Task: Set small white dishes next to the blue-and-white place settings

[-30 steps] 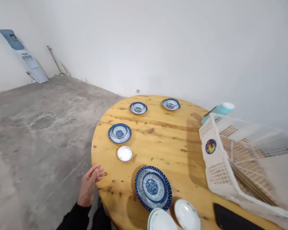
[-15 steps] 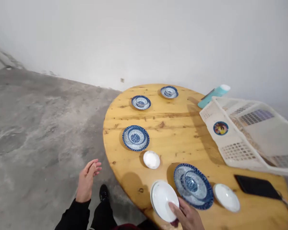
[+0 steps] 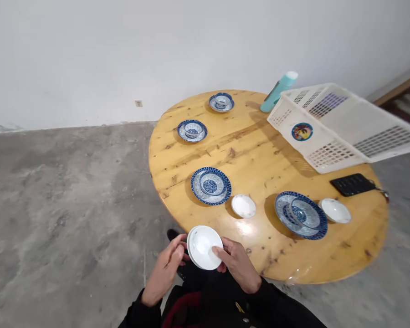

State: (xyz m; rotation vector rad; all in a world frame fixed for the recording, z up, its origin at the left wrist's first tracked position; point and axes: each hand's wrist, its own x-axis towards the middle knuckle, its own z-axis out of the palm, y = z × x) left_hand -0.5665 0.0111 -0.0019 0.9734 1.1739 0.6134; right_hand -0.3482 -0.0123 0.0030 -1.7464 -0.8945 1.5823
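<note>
Both my hands hold a small stack of white saucers (image 3: 204,246) in front of my body, just off the near edge of the round wooden table (image 3: 259,155). My right hand (image 3: 237,264) grips the stack's right rim with its thumb on top. My left hand (image 3: 166,269) touches the left rim with curled fingers. On the table lie a white saucer (image 3: 243,206) and another white saucer (image 3: 335,210), each beside a blue patterned plate with a bowl on it (image 3: 211,185) (image 3: 301,214).
Two more blue bowl-and-plate sets (image 3: 192,130) (image 3: 221,101) sit at the far side. A white plastic basket (image 3: 338,125), a teal bottle (image 3: 279,91) and a black flat device (image 3: 351,184) occupy the right. Bare concrete floor (image 3: 61,200) lies to the left.
My right hand lifted the white saucer stack off the table edge toward my body. My left hand came in from the side to meet it. The view swung left.
</note>
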